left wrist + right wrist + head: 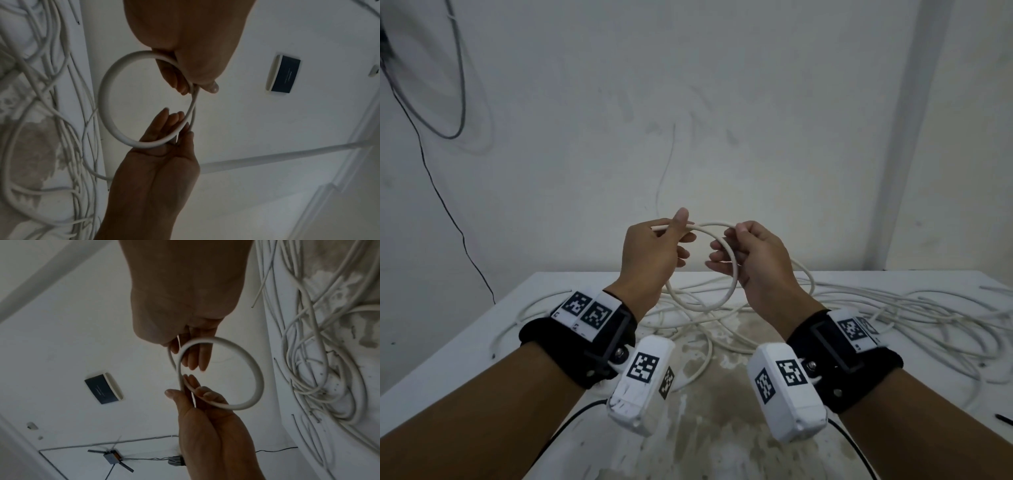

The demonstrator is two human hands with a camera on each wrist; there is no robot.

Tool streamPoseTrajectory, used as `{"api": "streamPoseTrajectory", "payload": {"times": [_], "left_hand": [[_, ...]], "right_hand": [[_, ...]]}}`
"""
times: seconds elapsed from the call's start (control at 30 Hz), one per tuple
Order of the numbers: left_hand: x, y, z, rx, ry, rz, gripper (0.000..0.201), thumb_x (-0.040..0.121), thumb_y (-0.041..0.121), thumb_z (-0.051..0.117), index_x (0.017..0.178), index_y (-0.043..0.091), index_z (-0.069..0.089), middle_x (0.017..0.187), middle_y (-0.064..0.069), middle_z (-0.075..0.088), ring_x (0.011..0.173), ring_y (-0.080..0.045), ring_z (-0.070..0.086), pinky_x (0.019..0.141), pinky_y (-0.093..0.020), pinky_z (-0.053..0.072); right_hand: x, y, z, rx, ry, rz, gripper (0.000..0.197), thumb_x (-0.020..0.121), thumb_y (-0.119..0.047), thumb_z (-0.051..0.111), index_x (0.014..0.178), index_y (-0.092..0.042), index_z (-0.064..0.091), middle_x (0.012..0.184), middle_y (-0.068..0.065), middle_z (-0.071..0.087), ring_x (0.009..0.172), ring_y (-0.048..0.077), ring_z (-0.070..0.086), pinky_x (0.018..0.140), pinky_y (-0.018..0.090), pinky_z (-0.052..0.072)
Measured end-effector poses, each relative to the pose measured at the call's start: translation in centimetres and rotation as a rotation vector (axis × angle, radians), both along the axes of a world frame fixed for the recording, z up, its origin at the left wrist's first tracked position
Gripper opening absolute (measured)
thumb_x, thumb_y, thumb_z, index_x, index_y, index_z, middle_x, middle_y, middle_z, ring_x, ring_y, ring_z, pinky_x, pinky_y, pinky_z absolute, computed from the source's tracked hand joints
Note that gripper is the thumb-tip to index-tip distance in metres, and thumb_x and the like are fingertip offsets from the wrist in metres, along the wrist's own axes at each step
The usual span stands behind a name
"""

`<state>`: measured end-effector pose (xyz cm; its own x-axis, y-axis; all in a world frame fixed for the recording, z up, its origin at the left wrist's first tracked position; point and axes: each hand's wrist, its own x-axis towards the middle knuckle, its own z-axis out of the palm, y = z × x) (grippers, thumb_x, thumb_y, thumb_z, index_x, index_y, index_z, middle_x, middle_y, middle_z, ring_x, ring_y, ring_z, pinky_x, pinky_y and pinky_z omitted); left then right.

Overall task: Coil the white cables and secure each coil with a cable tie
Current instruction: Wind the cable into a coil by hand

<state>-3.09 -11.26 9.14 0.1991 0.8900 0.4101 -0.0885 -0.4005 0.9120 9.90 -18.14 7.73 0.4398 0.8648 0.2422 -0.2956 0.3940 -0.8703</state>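
One white cable is bent into a single round loop (702, 307) held in the air above the table, between my two hands. My left hand (681, 226) pinches the loop's top between thumb and forefinger, where the cable crosses itself. My right hand (726, 241) holds the loop's right side between thumb and loosely curled fingers. In the left wrist view the loop (102, 100) hangs between the left hand (197, 88) above and the right hand (182, 124) below. The right wrist view shows the loop (259, 379) and the right hand (185, 352). The cable's tail drops to the table.
Several loose white cables (893, 308) lie tangled across the white table (448, 359), mostly behind and right of my hands. A thin black strip (1003, 418) lies at the table's right edge. A dark cord (441, 202) hangs on the wall to the left.
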Motion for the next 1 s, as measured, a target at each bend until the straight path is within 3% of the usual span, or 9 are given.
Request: {"api": "streamPoseTrajectory", "payload": {"times": [0.17,0.27,0.33,0.43,0.5,0.57,0.63,0.77,1.0], "left_hand": [[-0.3,0.5,0.0,0.033,0.013,0.079,0.030,0.091,0.045,0.066,0.083,0.019,0.077,0.074,0.005,0.075,0.056,0.000,0.059,0.067,-0.026,0.047],[-0.8,0.5,0.0,0.092,0.058,0.098,0.029,0.089,0.046,0.068,0.082,0.019,0.078,0.073,0.007,0.075,0.063,-0.001,0.061,0.074,-0.029,0.048],[-1.1,0.4,0.0,0.139,0.102,0.114,0.030,0.090,0.046,0.067,0.080,0.020,0.077,0.073,0.007,0.074,0.059,0.003,0.058,0.069,-0.025,0.045],[-1.2,0.2,0.0,0.192,0.156,0.127,0.031,0.090,0.046,0.066,0.078,0.019,0.077,0.072,0.008,0.074,0.053,0.004,0.056,0.062,-0.021,0.040],[-1.1,-0.2,0.1,0.207,0.176,0.120,0.032,0.090,0.047,0.066,0.078,0.019,0.077,0.071,0.008,0.074,0.056,0.003,0.058,0.062,-0.020,0.040],[-0.8,-0.5,0.1,0.221,0.194,0.113,0.032,0.090,0.048,0.065,0.078,0.021,0.077,0.071,0.009,0.074,0.064,0.000,0.064,0.064,-0.020,0.043],[-0.6,-0.9,0.2,0.235,0.212,0.097,0.029,0.091,0.046,0.065,0.078,0.023,0.077,0.071,0.009,0.073,0.070,-0.001,0.067,0.067,-0.020,0.046],[-0.8,-1.0,0.2,0.209,0.213,0.055,0.029,0.090,0.047,0.065,0.080,0.023,0.078,0.071,0.009,0.073,0.060,0.003,0.060,0.066,-0.023,0.044],[-1.0,-1.1,0.6,0.105,0.153,0.020,0.032,0.082,0.047,0.074,0.078,0.015,0.078,0.069,0.001,0.072,0.064,-0.007,0.063,0.067,-0.031,0.050]], "right_hand": [[-0.1,-0.5,0.2,-0.124,-0.063,0.079,0.026,0.107,-0.021,0.039,0.098,-0.005,0.056,0.081,0.023,0.069,0.063,0.029,0.066,0.062,0.038,0.060],[0.5,-1.4,0.9,-0.445,-0.452,0.051,0.035,0.106,-0.041,0.037,0.111,-0.011,0.053,0.080,0.019,0.074,0.064,0.030,0.071,0.055,0.035,0.057],[1.0,-1.7,1.7,-0.600,-0.786,-0.167,0.044,0.101,-0.050,0.043,0.108,-0.009,0.056,0.075,0.011,0.075,0.062,0.027,0.071,0.059,0.038,0.060],[1.6,-1.6,3.1,-0.460,-1.159,-0.608,0.039,0.094,-0.055,0.051,0.108,-0.021,0.063,0.092,-0.006,0.066,0.083,0.019,0.062,0.078,0.031,0.047],[0.9,-1.2,3.6,-0.344,-1.249,-0.535,0.038,0.095,-0.058,0.047,0.106,-0.027,0.067,0.094,-0.004,0.063,0.092,0.018,0.058,0.082,0.034,0.044],[0.2,-0.8,3.4,-0.326,-1.234,-0.285,0.042,0.100,-0.052,0.043,0.103,-0.020,0.070,0.099,-0.001,0.066,0.096,0.020,0.061,0.086,0.036,0.048],[-0.1,-0.5,2.8,-0.287,-1.046,-0.091,0.041,0.103,-0.041,0.043,0.098,-0.011,0.070,0.089,0.002,0.072,0.083,0.017,0.068,0.081,0.031,0.052],[0.2,-0.1,2.0,-0.214,-0.761,-0.009,0.038,0.104,-0.032,0.047,0.079,-0.009,0.065,0.058,-0.002,0.060,0.051,0.010,0.055,0.066,0.028,0.051],[0.3,-0.6,2.0,-0.201,-0.746,0.156,0.038,0.105,-0.036,0.044,0.087,-0.008,0.062,0.050,-0.011,0.037,0.048,0.010,0.035,0.055,0.026,0.044]]}}
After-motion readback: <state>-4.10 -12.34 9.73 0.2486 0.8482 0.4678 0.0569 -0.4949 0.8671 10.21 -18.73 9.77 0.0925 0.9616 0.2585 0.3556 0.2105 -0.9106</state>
